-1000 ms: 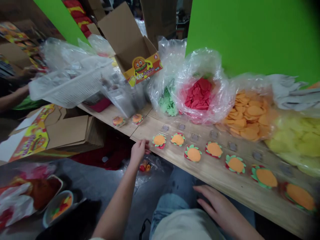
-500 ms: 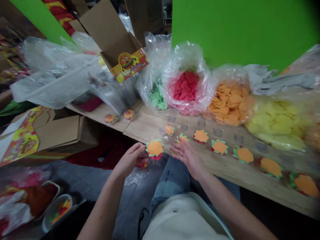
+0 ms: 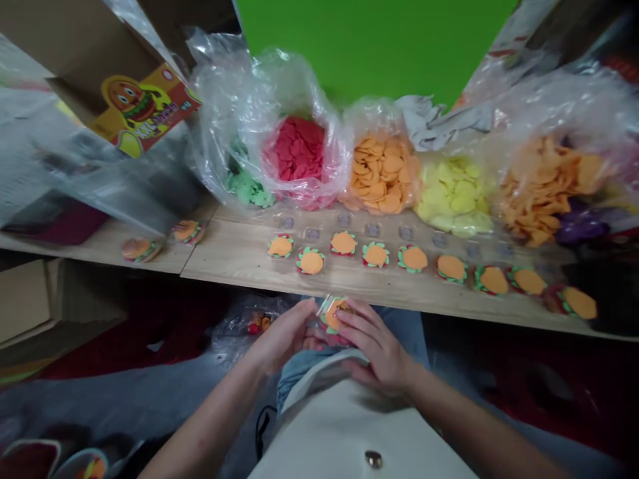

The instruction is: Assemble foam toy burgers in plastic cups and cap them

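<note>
Hands at lower centre: left hand [image 3: 284, 332] and right hand [image 3: 374, 339] both pinched one flat round burger piece [image 3: 333, 313], with an orange top, scalloped green rim and clear wrap. Nine matching pieces [image 3: 375, 254] sat in a row mid-frame on the wooden bench [image 3: 239, 256], two more at left. Five crinkly clear bags [image 3: 294, 150] of discs stood behind: green, red, orange, yellow, orange.

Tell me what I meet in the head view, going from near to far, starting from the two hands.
Left hand and right hand holding a felt burger → row of felt burgers on the table → row of small grey pieces → bag of orange discs → green board.
</note>
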Action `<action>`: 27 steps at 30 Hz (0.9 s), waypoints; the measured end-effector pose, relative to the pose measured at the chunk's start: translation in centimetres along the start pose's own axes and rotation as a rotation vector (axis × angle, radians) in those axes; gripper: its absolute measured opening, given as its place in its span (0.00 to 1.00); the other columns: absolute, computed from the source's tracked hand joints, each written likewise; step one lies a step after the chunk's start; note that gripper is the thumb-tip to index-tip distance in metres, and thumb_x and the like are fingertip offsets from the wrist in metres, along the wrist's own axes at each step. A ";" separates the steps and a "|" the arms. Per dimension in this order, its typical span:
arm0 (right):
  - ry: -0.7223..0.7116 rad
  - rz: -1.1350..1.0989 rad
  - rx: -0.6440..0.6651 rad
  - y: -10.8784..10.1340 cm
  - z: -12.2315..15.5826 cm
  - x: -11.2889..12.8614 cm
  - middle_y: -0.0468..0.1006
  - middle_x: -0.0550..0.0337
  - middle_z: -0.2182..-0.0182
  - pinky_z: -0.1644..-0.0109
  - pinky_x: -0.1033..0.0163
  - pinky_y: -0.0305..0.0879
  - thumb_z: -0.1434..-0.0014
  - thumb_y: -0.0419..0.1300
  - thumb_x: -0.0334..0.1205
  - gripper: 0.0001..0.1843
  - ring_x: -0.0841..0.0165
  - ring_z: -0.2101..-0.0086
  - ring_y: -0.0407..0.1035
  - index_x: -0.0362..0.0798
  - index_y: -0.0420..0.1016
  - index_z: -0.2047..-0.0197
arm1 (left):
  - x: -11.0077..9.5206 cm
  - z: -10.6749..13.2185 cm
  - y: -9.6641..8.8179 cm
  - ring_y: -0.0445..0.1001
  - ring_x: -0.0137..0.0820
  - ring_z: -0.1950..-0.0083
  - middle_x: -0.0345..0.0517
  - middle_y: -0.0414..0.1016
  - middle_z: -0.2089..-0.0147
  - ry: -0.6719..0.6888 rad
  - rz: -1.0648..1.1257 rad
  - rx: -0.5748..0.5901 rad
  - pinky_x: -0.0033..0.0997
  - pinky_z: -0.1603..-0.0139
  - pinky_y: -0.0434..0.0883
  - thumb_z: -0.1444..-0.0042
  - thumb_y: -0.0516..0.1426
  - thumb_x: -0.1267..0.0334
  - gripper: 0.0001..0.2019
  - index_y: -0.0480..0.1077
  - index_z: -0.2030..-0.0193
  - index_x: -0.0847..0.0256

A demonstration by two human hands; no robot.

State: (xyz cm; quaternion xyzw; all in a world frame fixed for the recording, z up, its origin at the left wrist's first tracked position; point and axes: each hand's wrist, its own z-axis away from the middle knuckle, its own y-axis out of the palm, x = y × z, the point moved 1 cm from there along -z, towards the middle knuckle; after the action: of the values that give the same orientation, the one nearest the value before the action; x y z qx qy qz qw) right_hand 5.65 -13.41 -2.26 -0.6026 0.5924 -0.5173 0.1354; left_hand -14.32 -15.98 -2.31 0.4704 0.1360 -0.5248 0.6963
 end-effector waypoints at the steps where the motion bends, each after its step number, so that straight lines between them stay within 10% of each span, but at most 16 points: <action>1: 0.014 0.028 -0.005 0.1 1.0 0.2 0.61 0.49 0.46 0.41 0.41 0.47 0.47 0.55 0.38 0.29 0.54 0.41 0.44 0.45 0.54 0.42 | 0.4 -0.2 0.6 0.70 0.25 0.70 0.40 0.67 0.70 0.033 -0.035 0.013 0.21 0.71 0.66 0.46 0.52 0.54 0.11 0.59 0.65 0.61; 5: 0.144 -0.036 -0.047 -0.9 3.2 0.7 0.64 0.50 0.49 0.43 0.47 0.54 0.45 0.52 0.34 0.25 0.59 0.44 0.52 0.46 0.55 0.44 | 1.3 -1.3 1.5 0.65 0.22 0.71 0.36 0.63 0.71 0.066 -0.203 0.127 0.21 0.71 0.61 0.47 0.54 0.58 0.09 0.60 0.65 0.61; 8: 0.502 -0.159 -0.131 -2.1 3.2 0.0 0.68 0.52 0.56 0.51 0.57 0.62 0.43 0.51 0.35 0.17 0.65 0.55 0.63 0.48 0.60 0.49 | 1.3 -1.8 1.7 0.63 0.23 0.69 0.37 0.63 0.68 0.015 -0.294 0.277 0.22 0.69 0.61 0.47 0.55 0.59 0.10 0.62 0.62 0.61; 11: 0.767 -0.387 0.097 -2.6 3.1 -1.0 0.69 0.58 0.67 0.62 0.64 0.63 0.41 0.49 0.42 0.10 0.70 0.66 0.64 0.47 0.67 0.61 | 1.6 -1.8 2.3 0.63 0.24 0.68 0.39 0.64 0.66 -0.024 -0.333 0.333 0.23 0.69 0.61 0.49 0.56 0.59 0.10 0.65 0.62 0.61; 20: 0.760 -0.474 0.416 -4.3 4.4 -0.4 0.65 0.64 0.74 0.71 0.68 0.53 0.38 0.44 0.45 0.14 0.74 0.73 0.57 0.46 0.60 0.71 | 4.2 -1.3 3.7 0.62 0.23 0.73 0.41 0.69 0.71 -0.049 -0.367 0.019 0.22 0.70 0.59 0.53 0.58 0.58 0.11 0.71 0.67 0.65; 27: 0.789 -0.573 0.316 -2.3 5.3 -0.5 0.59 0.65 0.76 0.71 0.69 0.52 0.38 0.44 0.47 0.16 0.74 0.74 0.53 0.46 0.57 0.74 | 5.3 -0.9 3.8 0.61 0.23 0.74 0.41 0.68 0.74 -0.013 -0.318 -0.035 0.22 0.71 0.59 0.54 0.59 0.58 0.11 0.70 0.70 0.66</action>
State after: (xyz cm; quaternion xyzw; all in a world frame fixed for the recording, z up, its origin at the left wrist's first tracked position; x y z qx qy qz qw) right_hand 11.25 -14.79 -2.96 -0.4719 0.3240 -0.8049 -0.1561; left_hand -8.59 -18.47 -4.46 0.4273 0.2132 -0.6288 0.6136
